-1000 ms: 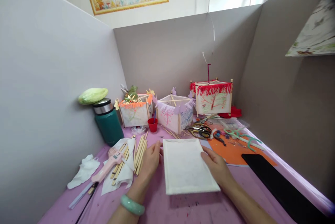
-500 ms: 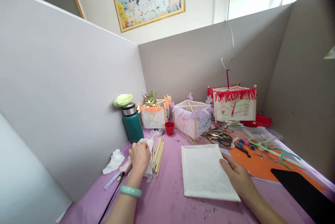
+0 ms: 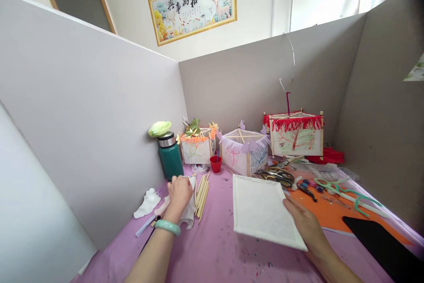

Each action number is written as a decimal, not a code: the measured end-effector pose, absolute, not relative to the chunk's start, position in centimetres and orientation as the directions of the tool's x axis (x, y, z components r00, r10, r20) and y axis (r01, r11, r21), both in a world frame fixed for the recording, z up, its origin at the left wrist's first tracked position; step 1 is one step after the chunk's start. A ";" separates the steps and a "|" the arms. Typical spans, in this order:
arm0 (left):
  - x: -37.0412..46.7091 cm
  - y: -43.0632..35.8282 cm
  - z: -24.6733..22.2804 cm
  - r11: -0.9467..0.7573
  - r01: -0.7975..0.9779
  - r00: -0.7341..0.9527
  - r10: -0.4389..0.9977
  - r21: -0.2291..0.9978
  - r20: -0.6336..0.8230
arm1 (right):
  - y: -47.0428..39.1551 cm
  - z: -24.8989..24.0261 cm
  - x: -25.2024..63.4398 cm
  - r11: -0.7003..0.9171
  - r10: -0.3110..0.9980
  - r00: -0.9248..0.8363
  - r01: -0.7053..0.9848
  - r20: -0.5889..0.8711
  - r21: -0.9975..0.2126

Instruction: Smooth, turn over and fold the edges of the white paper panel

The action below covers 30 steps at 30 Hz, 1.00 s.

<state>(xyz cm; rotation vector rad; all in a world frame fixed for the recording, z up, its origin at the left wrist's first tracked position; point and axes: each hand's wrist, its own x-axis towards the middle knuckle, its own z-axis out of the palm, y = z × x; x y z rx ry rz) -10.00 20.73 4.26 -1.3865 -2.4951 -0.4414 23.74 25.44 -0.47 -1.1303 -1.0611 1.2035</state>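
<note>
My right hand (image 3: 306, 221) grips the right edge of a white paper-covered panel (image 3: 266, 212), with the thumb over its face. The panel is held tilted above the purple table, its near edge off the surface. On the left, my left hand (image 3: 179, 192) is closed, knuckles up, over a white tissue (image 3: 188, 216). Its fingertips are hidden, so whatever they hold cannot be made out. Beside that wrist lies a pale pink glue gun (image 3: 161, 208), partly covered by the hand. A bundle of wooden sticks (image 3: 201, 197) lies just right of the hand.
Behind stand a green bottle (image 3: 171, 159), a red cup (image 3: 216, 164) and paper lanterns, one purple-trimmed (image 3: 236, 155), one red-trimmed (image 3: 294, 139). Scissors (image 3: 274, 176) and an orange sheet (image 3: 331, 212) with small craft pieces are on the right, near a black flat object (image 3: 380, 243). Grey partitions enclose the table.
The panel has tilted, its far edge rising and its near edge lifting from the table, still in my right hand. My left hand stays closed over the tissue. The view has shifted slightly.
</note>
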 end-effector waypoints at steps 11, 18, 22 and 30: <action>-12.7 17.5 8.6 0.482 0.853 -0.516 0.836 0.198 0.186 | 25.7 -1.3 23.7 -0.026 0.995 -0.097 -0.040 -0.022 -0.999; -9.9 13.8 4.9 0.451 0.879 -0.464 0.884 0.155 0.061 | 24.8 -2.7 22.9 0.334 0.933 -0.309 0.545 0.186 -0.769; -10.5 12.8 5.1 0.502 0.841 -0.535 0.827 0.204 0.171 | 24.5 -2.0 22.9 0.337 0.928 -0.334 0.574 0.163 -0.746; -11.6 11.6 7.1 0.512 0.798 -0.590 0.771 0.316 0.239 | 24.9 -2.4 23.0 0.281 0.942 -0.292 0.424 0.163 -0.861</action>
